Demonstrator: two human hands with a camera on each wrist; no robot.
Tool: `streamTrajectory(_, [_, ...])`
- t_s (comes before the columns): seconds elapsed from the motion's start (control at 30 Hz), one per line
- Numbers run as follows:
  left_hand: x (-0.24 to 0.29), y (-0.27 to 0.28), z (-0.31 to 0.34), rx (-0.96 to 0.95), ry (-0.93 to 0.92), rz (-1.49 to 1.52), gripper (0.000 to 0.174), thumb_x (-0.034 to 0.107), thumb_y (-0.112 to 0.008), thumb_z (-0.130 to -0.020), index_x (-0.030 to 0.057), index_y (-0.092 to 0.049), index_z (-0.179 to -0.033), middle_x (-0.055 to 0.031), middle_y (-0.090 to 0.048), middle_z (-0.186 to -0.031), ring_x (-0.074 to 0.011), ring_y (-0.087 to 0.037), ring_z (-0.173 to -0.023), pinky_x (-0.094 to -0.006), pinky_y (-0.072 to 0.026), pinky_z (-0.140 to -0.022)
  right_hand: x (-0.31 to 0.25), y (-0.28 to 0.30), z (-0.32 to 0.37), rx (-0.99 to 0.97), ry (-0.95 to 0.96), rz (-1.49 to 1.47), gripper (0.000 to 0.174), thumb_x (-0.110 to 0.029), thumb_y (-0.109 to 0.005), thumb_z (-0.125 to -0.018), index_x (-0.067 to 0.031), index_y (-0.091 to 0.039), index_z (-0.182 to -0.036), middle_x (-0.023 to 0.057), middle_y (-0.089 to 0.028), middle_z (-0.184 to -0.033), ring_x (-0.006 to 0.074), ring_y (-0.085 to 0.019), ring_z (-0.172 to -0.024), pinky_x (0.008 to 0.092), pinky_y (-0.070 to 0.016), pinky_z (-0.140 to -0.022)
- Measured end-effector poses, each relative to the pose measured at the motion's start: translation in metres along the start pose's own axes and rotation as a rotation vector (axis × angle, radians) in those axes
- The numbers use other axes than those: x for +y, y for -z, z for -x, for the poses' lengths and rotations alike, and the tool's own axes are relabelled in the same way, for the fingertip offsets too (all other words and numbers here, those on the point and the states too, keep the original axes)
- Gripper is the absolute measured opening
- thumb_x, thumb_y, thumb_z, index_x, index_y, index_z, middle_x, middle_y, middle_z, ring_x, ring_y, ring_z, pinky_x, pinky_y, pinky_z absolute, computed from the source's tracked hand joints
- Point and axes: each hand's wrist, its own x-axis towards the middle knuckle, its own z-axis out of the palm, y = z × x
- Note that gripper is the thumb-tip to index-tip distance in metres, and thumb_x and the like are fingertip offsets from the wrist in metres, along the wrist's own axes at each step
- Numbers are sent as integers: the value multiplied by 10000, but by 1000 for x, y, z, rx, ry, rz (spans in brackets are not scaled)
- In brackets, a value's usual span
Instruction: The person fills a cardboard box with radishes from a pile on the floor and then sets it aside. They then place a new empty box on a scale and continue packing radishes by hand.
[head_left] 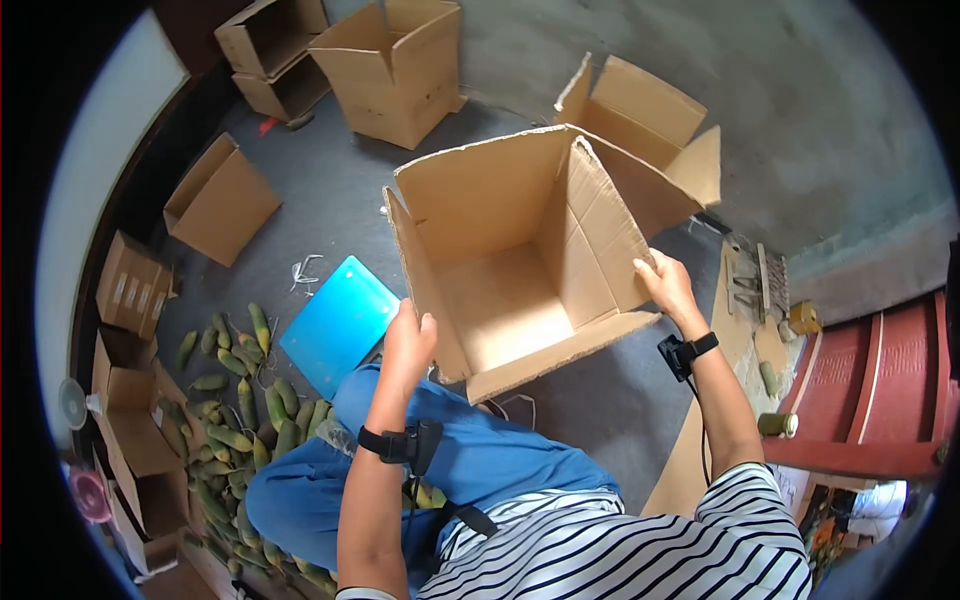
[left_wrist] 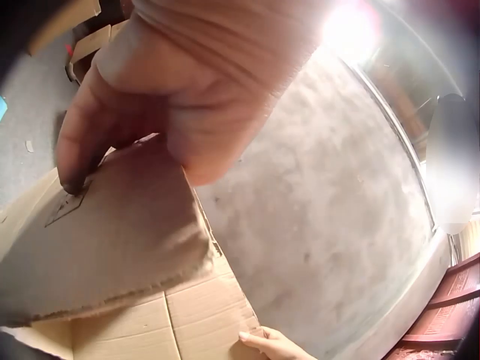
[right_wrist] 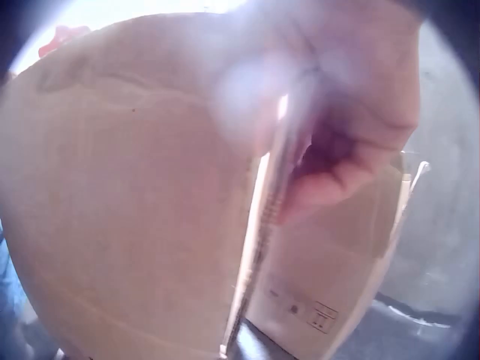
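An open cardboard box [head_left: 490, 290] is held up in front of the person, its mouth tipped toward the head camera and its inside bare. The left hand [head_left: 408, 345] grips the flap on the box's left side, thumb up along the edge. In the left wrist view, that hand's fingers [left_wrist: 79, 154] curl over the cardboard beside a printed mark. On the opposite side, the right hand [head_left: 672, 287] pinches the edge of the right flap. The right wrist view shows the right hand [right_wrist: 360, 112] with the flap between thumb and fingers.
Many green-yellow gourd-like vegetables [head_left: 240, 440] lie on the floor at left, near a blue plastic stool or board [head_left: 340, 325]. More cardboard boxes [head_left: 400, 80] stand behind, another box [head_left: 645, 115] against the wall, and a red wooden piece [head_left: 870, 380] at right.
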Motion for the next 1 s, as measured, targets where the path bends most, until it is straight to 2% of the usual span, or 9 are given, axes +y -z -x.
streamTrajectory(0.13, [-20, 31, 4, 47, -75, 187, 253, 105, -517, -897, -84, -564, -1058, -279, -655, -964, -408, -650, -907, -433, -500, -794, -35, 12, -11, 94, 106, 26, 254, -320, -596, -891, -82, -660, -952, 169, -664, -830, 360, -649, -786, 440, -494, -669])
streamTrajectory(0.17, [-14, 46, 8, 16, 1, 109, 254, 102, -504, -924, -82, -567, -1088, -236, -677, -973, -320, -678, -905, -383, -507, -790, -47, 18, -14, 102, 137, 84, 242, -317, -592, -898, -84, -652, -925, 159, -663, -827, 362, -645, -783, 434, -497, -664])
streamTrajectory(0.27, [0, 81, 14, 89, -96, 261, 259, 89, -488, -941, -73, -571, -1125, -197, -687, -984, -233, -674, -908, -340, -506, -795, -82, 34, -24, 156, 213, 57, 259, -315, -600, -898, -59, -609, -863, 174, -632, -798, 380, -621, -762, 435, -478, -626])
streamTrajectory(0.3, [17, 101, 19, 47, -65, 311, 249, 77, -504, -944, -46, -581, -1148, -57, -648, -1045, -104, -581, -944, -273, -472, -824, -88, 36, -30, 185, 259, 37, 275, -315, -602, -899, -50, -584, -830, 185, -606, -756, 390, -596, -713, 434, -453, -597])
streamTrajectory(0.47, [17, 188, 17, 266, -228, -23, 256, 103, -514, -924, -39, -604, -1117, -23, -636, -977, -79, -547, -883, -258, -459, -765, -159, 28, -63, 220, 429, -263, 299, -297, -589, -921, -7, -604, -850, 195, -597, -698, 344, -591, -645, 400, -445, -599])
streamTrajectory(0.57, [31, 243, 26, 308, -191, -45, 278, 121, -502, -936, -39, -592, -1144, -29, -658, -1002, -78, -572, -879, -244, -463, -774, -211, 10, -81, 143, 456, -351, 322, -299, -596, -922, 18, -641, -955, 189, -655, -765, 293, -623, -686, 358, -481, -668])
streamTrajectory(0.77, [-5, 334, 68, 398, -17, -138, 308, 117, -508, -926, -47, -575, -1178, -59, -663, -1040, -101, -608, -923, -255, -472, -803, -303, -55, -98, 40, 589, -454, 356, -347, -606, -897, -29, -670, -1044, 212, -677, -917, 329, -674, -840, 389, -507, -733])
streamTrajectory(0.83, [-11, 332, 89, 502, 40, -73, 265, 117, -512, -869, -63, -618, -1032, -106, -687, -897, -140, -628, -803, -302, -492, -731, -326, -77, -96, -4, 599, -398, 345, -369, -599, -879, -55, -682, -995, 216, -670, -877, 368, -660, -837, 429, -506, -723])
streamTrajectory(1.0, [-81, 330, 110, 500, 141, -47, 280, 126, -507, -862, -72, -613, -1029, -119, -688, -889, -153, -633, -796, -303, -490, -724, -345, -114, -76, -164, 570, -253, 335, -374, -569, -875, -64, -680, -936, 204, -674, -827, 378, -655, -814, 457, -501, -719])
